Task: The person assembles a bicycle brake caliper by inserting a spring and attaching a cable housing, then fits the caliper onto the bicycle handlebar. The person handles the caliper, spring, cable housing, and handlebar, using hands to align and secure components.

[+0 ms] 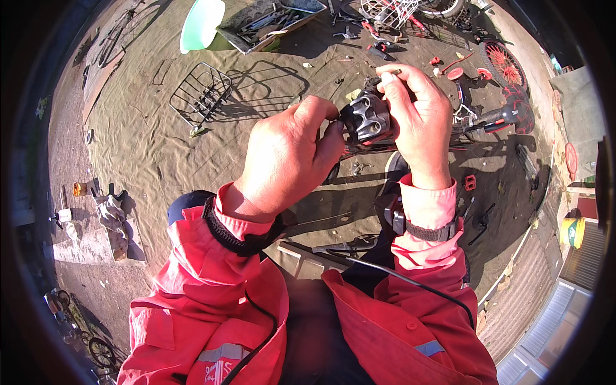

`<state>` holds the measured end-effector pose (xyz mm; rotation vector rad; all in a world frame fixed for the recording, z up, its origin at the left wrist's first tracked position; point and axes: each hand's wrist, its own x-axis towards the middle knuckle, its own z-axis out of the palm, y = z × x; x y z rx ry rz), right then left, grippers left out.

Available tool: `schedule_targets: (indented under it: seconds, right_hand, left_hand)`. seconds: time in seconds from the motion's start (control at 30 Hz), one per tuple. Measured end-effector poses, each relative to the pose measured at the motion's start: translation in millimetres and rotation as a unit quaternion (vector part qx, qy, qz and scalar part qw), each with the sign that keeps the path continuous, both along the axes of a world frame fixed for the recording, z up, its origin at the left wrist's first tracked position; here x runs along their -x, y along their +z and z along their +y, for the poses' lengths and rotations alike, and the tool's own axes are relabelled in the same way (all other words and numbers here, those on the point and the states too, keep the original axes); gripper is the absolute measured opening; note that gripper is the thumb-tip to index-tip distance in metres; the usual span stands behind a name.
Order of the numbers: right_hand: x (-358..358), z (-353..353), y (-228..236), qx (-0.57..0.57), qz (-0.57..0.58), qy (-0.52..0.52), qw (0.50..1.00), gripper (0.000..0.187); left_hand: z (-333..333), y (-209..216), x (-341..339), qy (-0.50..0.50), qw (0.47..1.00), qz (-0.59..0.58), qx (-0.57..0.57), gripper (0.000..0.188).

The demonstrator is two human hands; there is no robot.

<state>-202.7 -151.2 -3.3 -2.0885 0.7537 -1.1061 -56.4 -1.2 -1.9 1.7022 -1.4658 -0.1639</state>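
A black bicycle handlebar stem (370,120) with a cut-out clamp face stands upright between my two hands, above a black and red bicycle frame. My left hand (285,151) is closed, its thumb and forefinger pinching the stem's left edge. On the other side my right hand (420,119) is also closed. Its thumb and forefinger hold a small thin metal piece, like a bolt (396,72), above the stem's right side. The right hand's lower fingers lie close against the stem and are partly hidden. A black and red saddle (517,110) shows at the right.
On the brown ground sheet lie a black wire rack (200,95), a tool tray (256,32) and a pale green basin (202,25). Loose bicycle parts, a red pedal (470,183) and a red-spoked wheel (504,64) lie rightward. A black cable (410,287) crosses my right sleeve.
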Motion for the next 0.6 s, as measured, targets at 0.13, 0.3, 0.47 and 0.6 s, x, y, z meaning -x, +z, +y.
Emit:
schedule_targets:
  seconds: [0.13,0.3,0.47,0.6]
  right_hand:
    - [0.1,0.6,-0.1,-0.013,0.001,-0.001,1.0,0.016]
    - [0.6,2.7,2.2,-0.043,-0.007,0.007,0.999,0.016]
    - [-1.0,3.4,4.6,-0.029,-0.005,0.005,1.0,0.016]
    - [0.9,5.5,5.8,-0.068,-0.008,0.01,0.998,0.016]
  left_hand:
    - [-1.1,0.4,-3.1,-0.008,0.998,-0.045,0.035,0.018]
    - [2.9,2.7,0.0,0.009,1.0,-0.028,-0.006,0.018]
    - [-2.1,1.0,-2.6,0.001,0.999,-0.044,0.025,0.02]
    - [-0.5,2.3,-2.7,0.007,0.998,-0.054,0.019,0.019]
